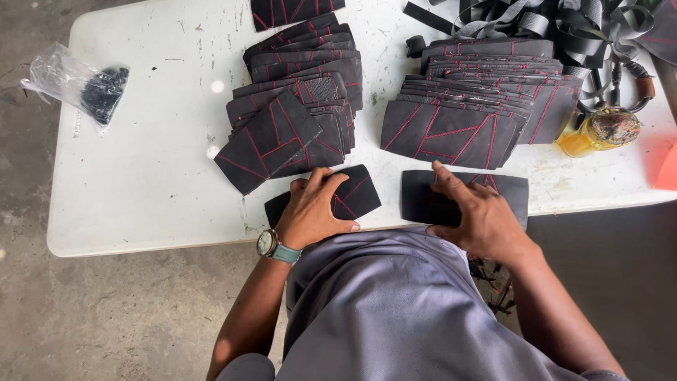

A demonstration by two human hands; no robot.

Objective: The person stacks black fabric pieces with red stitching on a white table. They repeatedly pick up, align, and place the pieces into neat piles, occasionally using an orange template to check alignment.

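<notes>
Currently, left hand point(315, 212) lies flat, fingers spread, on a black red-stitched panel point(356, 196) at the white table's point(148, 183) near edge; right hand point(476, 215) presses a second panel point(511, 190) likewise, gripping nothing

The top edge cuts off the strap pile point(564, 21) and one black panel point(293, 10).

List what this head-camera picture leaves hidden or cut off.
- Black red-stitched panel under left hand: the hand covers its middle.
- Black panel under right hand: mostly covered.
- Top stack of black stitched panels: cut by upper edge.
- Clear plastic bag: dark contents too small to identify.
- Orange object: cut by right edge.
</notes>
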